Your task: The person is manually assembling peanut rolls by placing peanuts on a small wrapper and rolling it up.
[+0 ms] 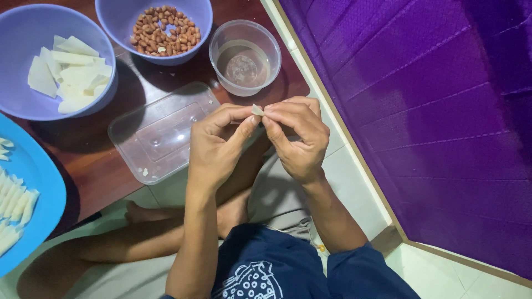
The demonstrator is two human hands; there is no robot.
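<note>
My left hand (219, 144) and my right hand (296, 138) meet in the middle of the view, above my crossed legs. Together their thumbs and forefingers pinch a small pale piece of dough wrapper (257, 110). Most of the piece is hidden between the fingertips. Just beyond the hands stands a small clear plastic cup (245, 56) with a little water in it. A clear rectangular lid (160, 133) lies flat on the low brown table (88, 160), left of my hands.
A purple bowl of peanuts (160, 27) sits at the top. Another purple bowl (52, 61) holds cut wrapper pieces. A blue plate (25, 194) at the left edge carries several rolled pale sticks. Purple cloth (432, 111) covers the right side over a white tiled floor.
</note>
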